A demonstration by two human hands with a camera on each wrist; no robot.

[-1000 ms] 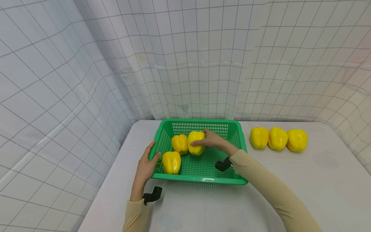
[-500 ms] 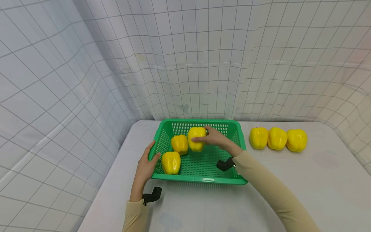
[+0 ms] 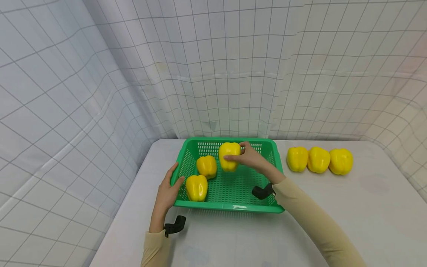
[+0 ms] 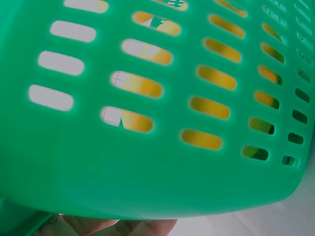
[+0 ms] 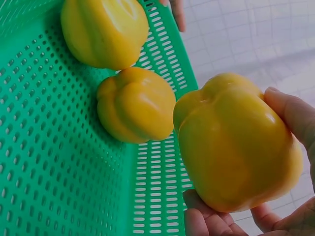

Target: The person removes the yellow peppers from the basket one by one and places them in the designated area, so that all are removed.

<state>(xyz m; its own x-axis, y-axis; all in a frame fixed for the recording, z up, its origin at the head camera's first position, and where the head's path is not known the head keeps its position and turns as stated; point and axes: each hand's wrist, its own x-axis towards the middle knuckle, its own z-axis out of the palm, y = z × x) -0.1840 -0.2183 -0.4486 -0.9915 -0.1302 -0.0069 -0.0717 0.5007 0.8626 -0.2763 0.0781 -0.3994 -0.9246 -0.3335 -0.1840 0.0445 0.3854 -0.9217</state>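
My right hand (image 3: 252,158) holds a yellow bell pepper (image 3: 228,152) between thumb and fingers, raised above the floor of a green plastic basket (image 3: 217,204). In the right wrist view this held pepper (image 5: 236,147) fills the right side, thumb on one face and fingertips beneath. Two more yellow peppers lie in the basket's left part, one toward the back (image 3: 207,166) and one at the front left (image 3: 197,188). My left hand (image 3: 168,191) grips the basket's left rim. Its fingertips (image 4: 152,228) peek out past the green slotted wall in the left wrist view.
Three yellow bell peppers, left (image 3: 297,159), middle (image 3: 318,160) and right (image 3: 341,161), stand in a row on the white table (image 3: 333,207), right of the basket. White gridded curtains (image 3: 233,74) hang behind and at both sides.
My right hand has lifted the pepper up and slightly right, away from the pepper beside it. My left hand stays at the basket's rim.
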